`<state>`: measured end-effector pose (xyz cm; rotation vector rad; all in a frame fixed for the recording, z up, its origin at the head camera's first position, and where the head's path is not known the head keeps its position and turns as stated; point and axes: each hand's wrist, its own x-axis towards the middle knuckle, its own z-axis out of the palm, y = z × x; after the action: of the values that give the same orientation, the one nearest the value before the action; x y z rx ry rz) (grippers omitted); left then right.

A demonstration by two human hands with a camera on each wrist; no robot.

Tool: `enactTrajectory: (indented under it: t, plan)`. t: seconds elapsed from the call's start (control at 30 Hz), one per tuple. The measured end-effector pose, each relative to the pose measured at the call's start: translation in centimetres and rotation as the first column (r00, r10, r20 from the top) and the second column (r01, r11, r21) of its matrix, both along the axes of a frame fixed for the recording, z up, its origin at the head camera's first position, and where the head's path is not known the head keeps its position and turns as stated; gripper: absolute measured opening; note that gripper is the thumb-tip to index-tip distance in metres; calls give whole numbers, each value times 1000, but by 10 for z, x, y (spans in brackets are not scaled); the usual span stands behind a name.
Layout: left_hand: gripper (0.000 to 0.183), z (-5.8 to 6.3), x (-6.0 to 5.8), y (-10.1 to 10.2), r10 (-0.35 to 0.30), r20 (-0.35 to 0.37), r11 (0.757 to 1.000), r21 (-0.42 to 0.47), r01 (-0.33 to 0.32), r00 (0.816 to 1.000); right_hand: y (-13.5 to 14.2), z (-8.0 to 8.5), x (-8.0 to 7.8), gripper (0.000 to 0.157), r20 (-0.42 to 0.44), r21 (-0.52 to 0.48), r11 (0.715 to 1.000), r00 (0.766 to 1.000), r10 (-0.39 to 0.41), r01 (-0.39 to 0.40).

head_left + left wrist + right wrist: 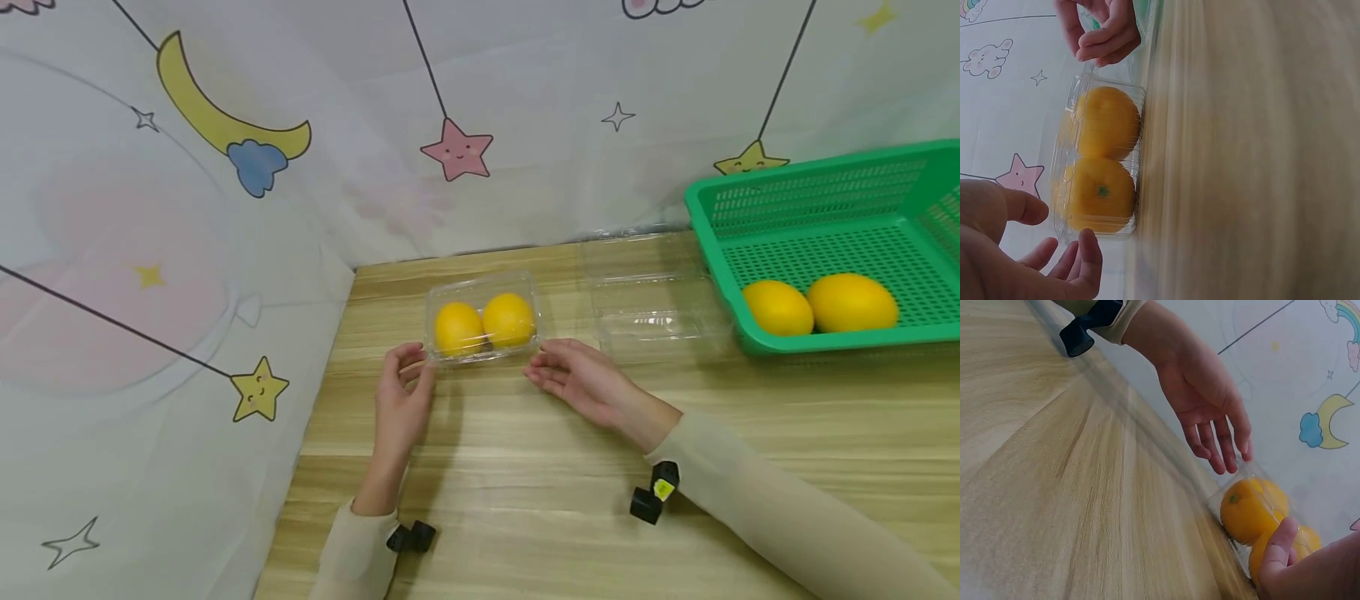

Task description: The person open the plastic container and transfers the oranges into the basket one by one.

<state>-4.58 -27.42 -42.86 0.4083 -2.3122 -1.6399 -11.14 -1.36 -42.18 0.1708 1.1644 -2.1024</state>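
A clear plastic clamshell box (480,360) stands on the wooden table with its lid down. Inside lie two oranges side by side, one (1102,194) showing a green stem mark and the other (1109,122) beyond it. My left hand (401,400) is at the box's left front corner, its thumb and fingers spread apart and relaxed. At the right front corner is my right hand (585,379), fingers loosely bent and fingertips close to the plastic. Neither hand grips the box.
Right of the box, an unfolded clear plastic clamshell (648,300) lies by the wall. A green basket (840,337) at the far right holds two yellow-orange fruits (852,302). A printed cloth (375,100) hangs behind the table and along its left side.
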Motion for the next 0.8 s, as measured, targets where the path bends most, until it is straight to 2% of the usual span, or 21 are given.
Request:
enactTrajectory:
  t: [0.43,0.67,0.8]
  plan:
    - [35,1,-1,2,-37,-1,998,-47,37,999,-3,-6,-7,21,6,-1,1000,1000,-11,11]
    - [37,-1,6,-1,-31,13,995,-97,32,999,-2,-9,0,22,-23,4,1000,1000,18,-18]
    - [37,-1,10,3,-68,1,990,-122,67,998,4,-10,5,24,-21,7,1000,1000,11,-11]
